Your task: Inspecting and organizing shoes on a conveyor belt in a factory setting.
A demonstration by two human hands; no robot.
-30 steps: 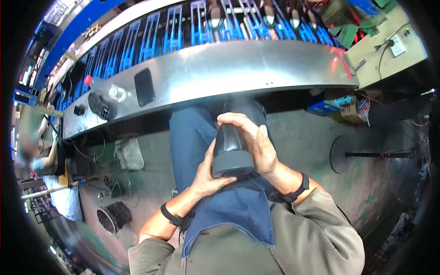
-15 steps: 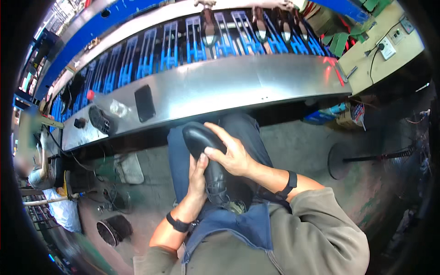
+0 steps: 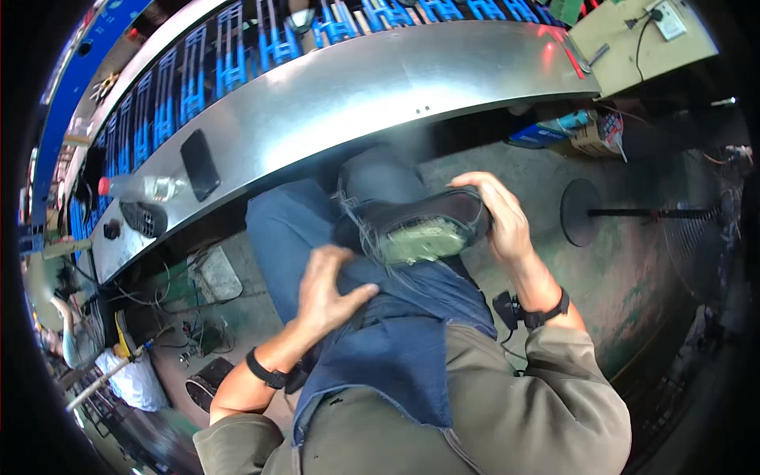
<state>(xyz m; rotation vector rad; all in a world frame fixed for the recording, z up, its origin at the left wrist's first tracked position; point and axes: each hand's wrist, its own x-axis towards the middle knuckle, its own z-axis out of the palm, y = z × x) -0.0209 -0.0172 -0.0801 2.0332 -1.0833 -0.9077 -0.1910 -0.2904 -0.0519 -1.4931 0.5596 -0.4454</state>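
Note:
A black shoe (image 3: 419,226) lies sideways across my lap with its pale greenish insole facing up. My right hand (image 3: 499,218) is curled around the shoe's right end and holds it. My left hand (image 3: 328,289) rests with spread fingers on my blue jeans, just left of the shoe's other end, holding nothing. A dark blue apron (image 3: 396,348) covers my lap below the shoe. Both wrists wear black bands.
A curved metal bench (image 3: 356,95) runs across in front of me, with a black phone (image 3: 199,164), a clear bottle (image 3: 146,188) and a black shoe part (image 3: 144,218) on it. Blue racks (image 3: 229,55) stand behind. A fan base (image 3: 586,212) sits on the floor right; cables and clutter lie left.
The shoe has turned from upright between both hands to lying sideways in my right hand. My left hand has let go and dropped onto my thigh.

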